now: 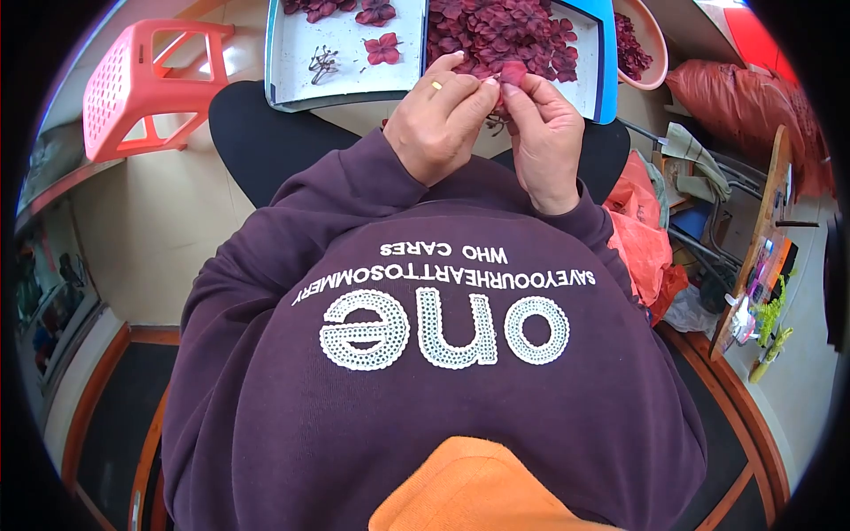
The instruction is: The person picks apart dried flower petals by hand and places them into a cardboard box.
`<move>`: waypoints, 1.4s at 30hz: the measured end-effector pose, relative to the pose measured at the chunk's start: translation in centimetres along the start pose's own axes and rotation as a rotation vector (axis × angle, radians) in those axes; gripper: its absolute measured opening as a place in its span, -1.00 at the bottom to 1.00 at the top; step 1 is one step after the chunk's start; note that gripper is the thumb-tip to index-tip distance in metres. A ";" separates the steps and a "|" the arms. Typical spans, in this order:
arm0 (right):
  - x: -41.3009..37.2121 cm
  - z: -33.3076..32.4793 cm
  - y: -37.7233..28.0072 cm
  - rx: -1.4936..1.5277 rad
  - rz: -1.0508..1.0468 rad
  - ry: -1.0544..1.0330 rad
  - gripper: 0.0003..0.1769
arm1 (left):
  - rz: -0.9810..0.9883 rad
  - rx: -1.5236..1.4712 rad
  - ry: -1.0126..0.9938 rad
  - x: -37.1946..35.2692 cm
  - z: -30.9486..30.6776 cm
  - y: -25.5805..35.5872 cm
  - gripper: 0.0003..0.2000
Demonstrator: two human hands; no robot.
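In front of my chest, my left hand [434, 117] and my right hand [547, 140] meet with their fingertips pinched together. Between them is a dark red flower [511, 73], mostly covered by the fingers. A thin brown stem shows just beneath the fingertips. Behind the hands, a blue-edged tray [345, 96] holds a heap of dark red flowers [496, 34] in its right part. In its left part lie a single red flower [383, 50] and a bare branched stem [323, 65]. A ring is on my left hand.
A pink plastic stool [113, 93] stands at the left. On the right are a pink basin [657, 53] with more dark red flowers, a large red sack [744, 102], red plastic bags [637, 234] and a wooden board [753, 248].
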State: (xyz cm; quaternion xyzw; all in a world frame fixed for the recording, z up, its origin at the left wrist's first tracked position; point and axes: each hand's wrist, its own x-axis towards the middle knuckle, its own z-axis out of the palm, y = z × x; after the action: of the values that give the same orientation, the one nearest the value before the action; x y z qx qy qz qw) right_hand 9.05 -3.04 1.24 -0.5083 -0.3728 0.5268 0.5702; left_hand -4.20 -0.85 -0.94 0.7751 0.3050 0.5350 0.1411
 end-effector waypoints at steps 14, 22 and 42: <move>0.5 -0.7 -0.9 -0.219 -0.047 -0.107 -0.80 | -0.560 -0.427 0.047 1.6 -0.8 0.7 -0.79; 0.5 -0.4 0.7 -0.288 -0.161 -0.112 -0.81 | -0.388 -0.243 -0.179 1.6 -0.8 -1.7 -0.91; 0.7 -1.4 0.0 0.265 0.309 -0.171 -0.91 | 0.084 0.281 -0.168 1.2 0.7 -1.2 -0.85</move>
State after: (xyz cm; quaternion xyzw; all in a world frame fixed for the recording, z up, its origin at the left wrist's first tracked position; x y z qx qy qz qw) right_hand 10.53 -2.60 0.87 -0.4335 -0.2649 0.6934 0.5110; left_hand -3.64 0.89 -1.00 0.8414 0.3310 0.4257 0.0339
